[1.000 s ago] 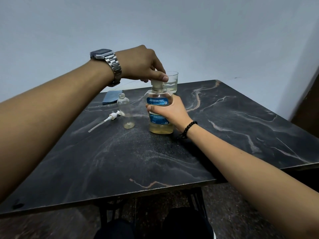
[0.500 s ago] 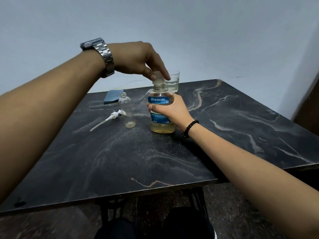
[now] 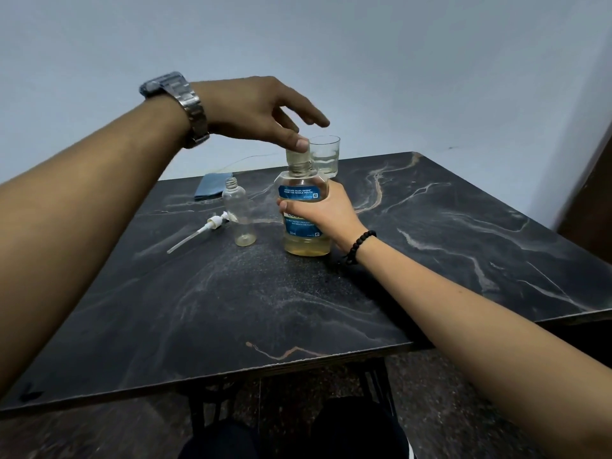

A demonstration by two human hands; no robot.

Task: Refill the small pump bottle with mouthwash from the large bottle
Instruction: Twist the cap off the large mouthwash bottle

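I had my right hand (image 3: pixel 326 213) wrapped around the big mouthwash bottle (image 3: pixel 306 220) standing mid-desk (image 3: pixel 231 309), and my left hand (image 3: pixel 261 111) pinching its clear cap (image 3: pixel 298 156), other fingers splayed. I judged the best move was lifting the cap straight off while bracing the bottle. The small pump bottle (image 3: pixel 240 213) stood open just left, nearly empty, its pump (image 3: pixel 212 224) lying beside it.

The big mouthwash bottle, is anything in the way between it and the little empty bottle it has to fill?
Nothing visible on the table between them. The small bottle stands open just beside the large bottle. But the cap sits on the large bottle's neck, under the left hand.
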